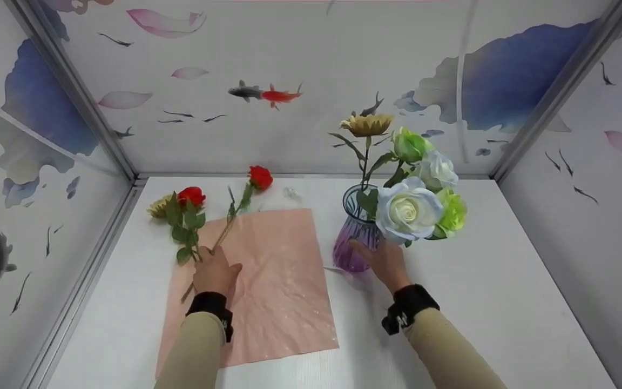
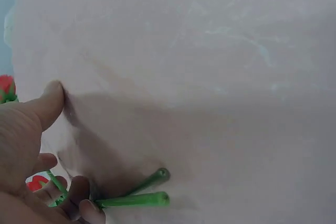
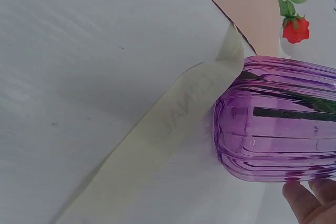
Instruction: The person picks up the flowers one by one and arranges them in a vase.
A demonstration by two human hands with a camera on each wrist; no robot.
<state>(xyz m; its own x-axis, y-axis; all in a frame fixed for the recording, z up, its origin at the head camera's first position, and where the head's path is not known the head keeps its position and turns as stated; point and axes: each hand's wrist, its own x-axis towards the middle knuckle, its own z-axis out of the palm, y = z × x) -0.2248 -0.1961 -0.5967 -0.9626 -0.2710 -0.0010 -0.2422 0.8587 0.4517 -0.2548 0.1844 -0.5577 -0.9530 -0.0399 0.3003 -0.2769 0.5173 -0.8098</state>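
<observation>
My left hand [image 1: 216,273] lies over the pink wrapping sheet [image 1: 268,270], fingers curled round green flower stems [image 2: 134,200] and thumb spread away. Red roses [image 1: 191,196] and a yellow flower [image 1: 160,207] extend beyond it at the far left; a second red rose [image 1: 260,178] points to the back. Beside the purple glass vase [image 3: 273,124] is my right hand [image 1: 389,262], its fingertips at the vase's right side. The vase stands upright with a pale blue rose [image 1: 409,210], green roses and a tan flower [image 1: 367,125]. White blooms partly hide the right fingers.
A pale ribbon with faint lettering [image 3: 173,108] trails from the vase's base over the white table [image 1: 484,302]. A small clear item [image 1: 291,192] lies near the back edge. Printed panels [image 1: 311,129] with grey metal posts enclose the back and sides.
</observation>
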